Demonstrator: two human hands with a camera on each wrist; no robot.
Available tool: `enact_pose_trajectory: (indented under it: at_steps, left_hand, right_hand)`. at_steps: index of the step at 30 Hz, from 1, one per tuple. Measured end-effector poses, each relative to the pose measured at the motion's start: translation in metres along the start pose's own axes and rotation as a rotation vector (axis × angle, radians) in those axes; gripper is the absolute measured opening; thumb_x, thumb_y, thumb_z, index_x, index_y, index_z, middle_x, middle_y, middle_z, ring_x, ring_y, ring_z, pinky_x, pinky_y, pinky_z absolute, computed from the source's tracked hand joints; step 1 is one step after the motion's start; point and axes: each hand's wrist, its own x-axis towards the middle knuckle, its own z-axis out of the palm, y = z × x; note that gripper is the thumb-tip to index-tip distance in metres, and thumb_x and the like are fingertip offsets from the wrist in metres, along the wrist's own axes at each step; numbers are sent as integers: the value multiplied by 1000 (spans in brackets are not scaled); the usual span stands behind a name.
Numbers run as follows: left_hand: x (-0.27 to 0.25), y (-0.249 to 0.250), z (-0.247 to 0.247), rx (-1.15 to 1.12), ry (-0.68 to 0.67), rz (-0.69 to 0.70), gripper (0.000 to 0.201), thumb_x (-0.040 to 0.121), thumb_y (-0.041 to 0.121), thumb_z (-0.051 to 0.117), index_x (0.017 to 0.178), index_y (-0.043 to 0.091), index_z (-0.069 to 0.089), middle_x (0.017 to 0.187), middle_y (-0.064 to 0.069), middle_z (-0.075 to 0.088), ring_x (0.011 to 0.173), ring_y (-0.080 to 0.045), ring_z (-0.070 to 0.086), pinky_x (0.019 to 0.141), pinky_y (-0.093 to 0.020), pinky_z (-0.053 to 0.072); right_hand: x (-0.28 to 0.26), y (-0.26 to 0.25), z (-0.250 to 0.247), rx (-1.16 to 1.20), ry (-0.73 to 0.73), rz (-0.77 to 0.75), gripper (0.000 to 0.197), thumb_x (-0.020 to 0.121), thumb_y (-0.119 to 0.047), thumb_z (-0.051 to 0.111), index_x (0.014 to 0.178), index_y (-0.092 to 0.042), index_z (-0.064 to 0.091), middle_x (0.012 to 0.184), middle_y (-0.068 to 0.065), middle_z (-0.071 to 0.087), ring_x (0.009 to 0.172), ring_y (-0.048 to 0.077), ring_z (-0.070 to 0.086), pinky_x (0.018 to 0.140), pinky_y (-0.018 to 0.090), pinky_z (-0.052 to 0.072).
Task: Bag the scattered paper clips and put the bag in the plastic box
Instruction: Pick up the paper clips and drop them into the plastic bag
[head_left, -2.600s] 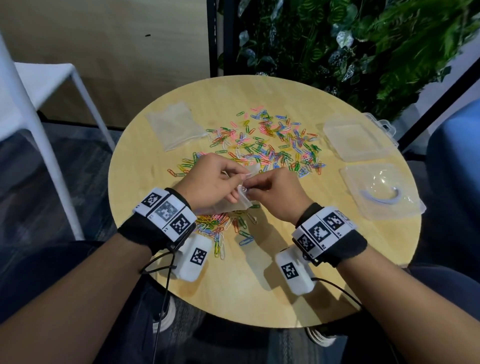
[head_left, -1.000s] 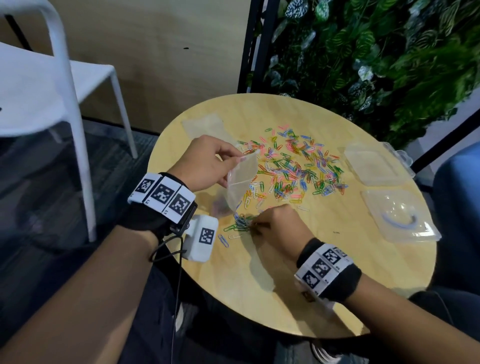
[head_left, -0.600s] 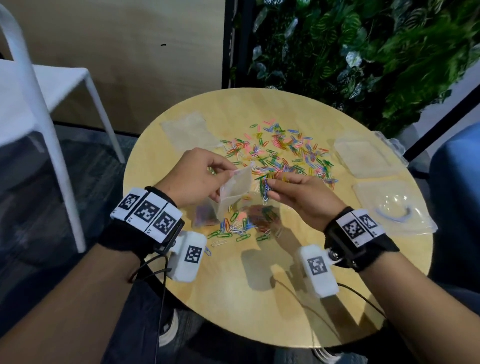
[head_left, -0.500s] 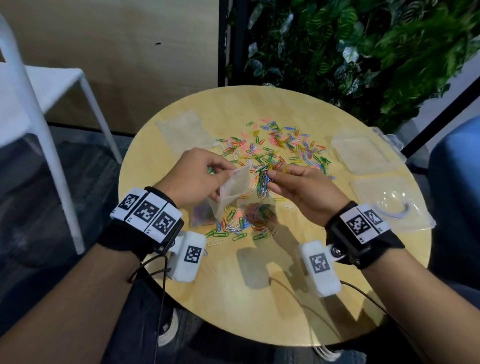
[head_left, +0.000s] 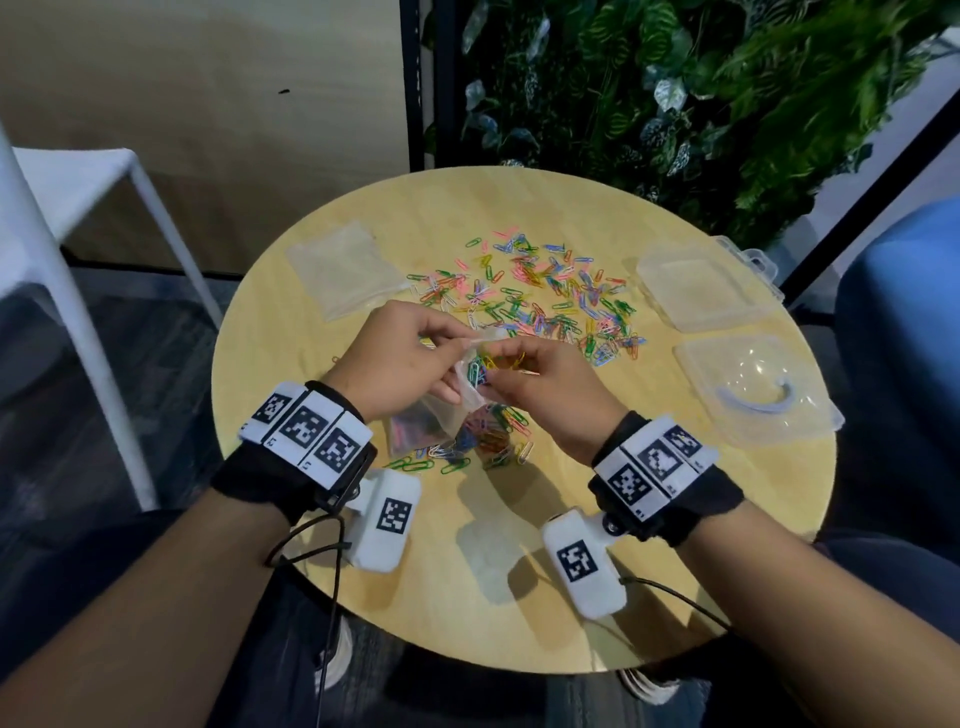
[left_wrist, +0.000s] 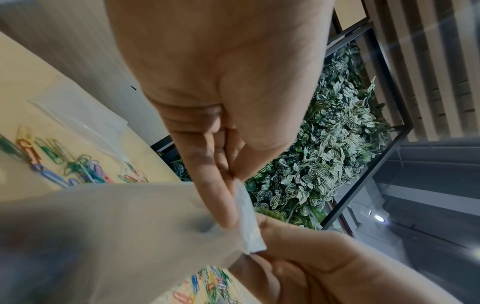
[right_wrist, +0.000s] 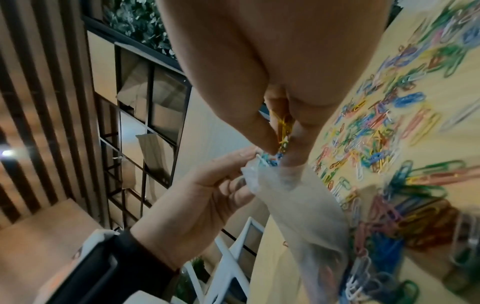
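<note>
My left hand (head_left: 457, 339) pinches the rim of a small clear bag (head_left: 431, 415) and holds its mouth up above the table; the wrist view shows thumb and fingers (left_wrist: 223, 205) on the bag's rim (left_wrist: 246, 224). Its lower part holds several clips. My right hand (head_left: 496, 364) pinches a bunch of coloured paper clips (right_wrist: 281, 139) at the mouth of the bag (right_wrist: 298, 205). Many scattered clips (head_left: 545, 296) lie beyond the hands, and a small pile (head_left: 467, 449) lies under them. The clear plastic box (head_left: 701, 288) lies open at the right.
The box's other clear half (head_left: 753, 400) lies nearer me on the right. A stack of spare clear bags (head_left: 343, 275) sits at the far left of the round wooden table (head_left: 519, 571). A white chair (head_left: 62, 208) stands left, plants behind.
My right hand took clips from the near pile, raised them and has brought them into the bag's mouth. My left hand kept hold of the bag's rim.
</note>
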Motion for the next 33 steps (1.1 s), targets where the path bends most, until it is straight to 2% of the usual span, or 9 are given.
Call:
enact_pose_trajectory:
  at_steps: [4, 8, 11, 15, 19, 23, 27, 30, 33]
  left_hand:
    - [-4, 1, -1, -17, -21, -6, 11, 94, 8, 66, 102, 8, 74, 79, -12, 73, 55, -18, 73, 55, -27, 62]
    - [-8, 3, 1, -22, -72, 2, 14, 94, 7, 65, 106, 6, 73, 75, -10, 71, 53, -15, 72, 57, -27, 63]
    - [-7, 2, 0, -4, -68, 19, 16, 95, 6, 64, 109, 5, 72, 73, -11, 70, 52, -15, 71, 60, -30, 64]
    - [-6, 2, -3, 4, -48, 20, 19, 95, 7, 65, 111, 3, 73, 72, -12, 72, 54, -17, 72, 63, -33, 64]
    - [-9, 4, -3, 10, -55, 27, 16, 94, 8, 66, 107, 6, 74, 75, -14, 73, 53, -17, 71, 60, -29, 64]
    - [-10, 4, -3, 3, -65, 28, 16, 94, 6, 65, 109, 4, 73, 72, -10, 73, 54, -18, 71, 63, -34, 64]
    - [-8, 2, -4, 32, -37, 33, 17, 94, 6, 66, 109, 4, 74, 76, -16, 74, 54, -19, 72, 60, -30, 64]
    - [-7, 0, -5, 41, -35, 33, 17, 95, 7, 66, 108, 5, 75, 84, -20, 76, 60, -26, 74, 60, -32, 64]
    - [-6, -2, -11, 70, 6, 47, 14, 95, 7, 66, 105, 7, 76, 82, -10, 76, 59, -25, 74, 58, -33, 64]
  right_hand:
    - [6, 7, -7, -389, 31, -86, 18, 78, -9, 74, 93, -18, 73, 82, 9, 72, 76, 22, 70, 74, 47, 59]
    - [4, 4, -8, -576, 74, -241, 6, 76, -16, 76, 82, -13, 77, 71, 4, 74, 66, 21, 71, 66, 40, 58]
    - [4, 6, -3, -672, 58, -278, 20, 80, -10, 70, 98, -17, 77, 85, 0, 75, 75, 15, 67, 69, 27, 52]
    - [5, 11, 2, -652, -4, -265, 32, 80, -5, 66, 110, -17, 72, 95, 1, 73, 88, 15, 66, 77, 27, 49]
    - [5, 8, -2, -668, 76, -284, 24, 75, -16, 72, 99, -18, 75, 79, -2, 75, 68, 10, 70, 69, 26, 54]
    - [2, 8, 0, -735, 56, -346, 23, 79, -9, 69, 101, -13, 74, 85, 0, 75, 73, 8, 70, 69, 9, 50]
    - [1, 10, 1, -619, 9, -314, 23, 81, 3, 63, 100, -5, 74, 89, 5, 75, 75, 10, 72, 73, 20, 56]
    - [0, 8, 2, -646, 50, -417, 14, 76, -2, 71, 86, -9, 78, 76, 0, 74, 64, 6, 69, 65, 15, 54]
    - [-5, 1, 5, -603, 78, -595, 10, 78, -6, 72, 84, -14, 77, 79, -2, 71, 69, 8, 67, 67, 23, 56]
